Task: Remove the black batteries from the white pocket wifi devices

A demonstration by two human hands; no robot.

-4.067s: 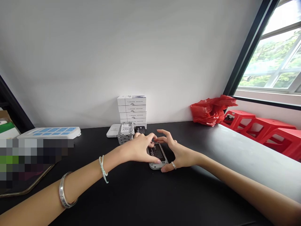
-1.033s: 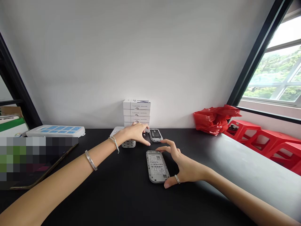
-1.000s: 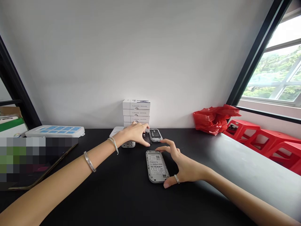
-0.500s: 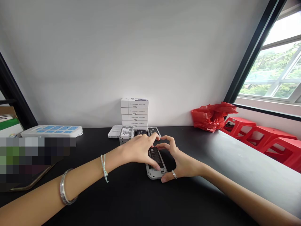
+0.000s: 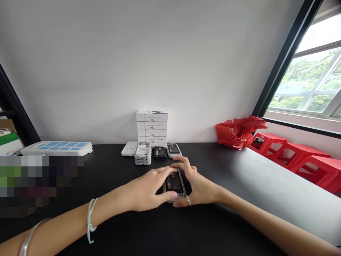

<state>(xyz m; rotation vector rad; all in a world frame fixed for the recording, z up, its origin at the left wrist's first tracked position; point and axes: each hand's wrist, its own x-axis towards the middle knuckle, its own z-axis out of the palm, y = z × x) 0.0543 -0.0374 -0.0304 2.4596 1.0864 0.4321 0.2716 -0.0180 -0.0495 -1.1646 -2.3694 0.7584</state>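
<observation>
A white device casing [image 5: 182,195] lies face-down before me on the table, and a black battery [image 5: 174,182] marked 3000 sits within its frame. Around the casing's left side, my left hand [image 5: 149,187] is closed, its thumb at the near end and fingertips at the far end. My right hand [image 5: 195,186] curves around the right side, with its thumb on the near edge and fingers at the far end. The fingers partly hide the casing's corners.
Behind stand a stack of similar casings [image 5: 143,155], black batteries [image 5: 160,153], another battery-fitted casing [image 5: 174,150], white covers [image 5: 129,149] and stacked white boxes [image 5: 152,126]. A white power strip-like case [image 5: 57,148] lies left; a red plastic bag [image 5: 237,132] and red stools [image 5: 303,154] are right.
My left hand has moved left and nearer to me, uncovering the batteries behind and more of the battery's print. The casing has shifted slightly left, and my right hand has moved with it.
</observation>
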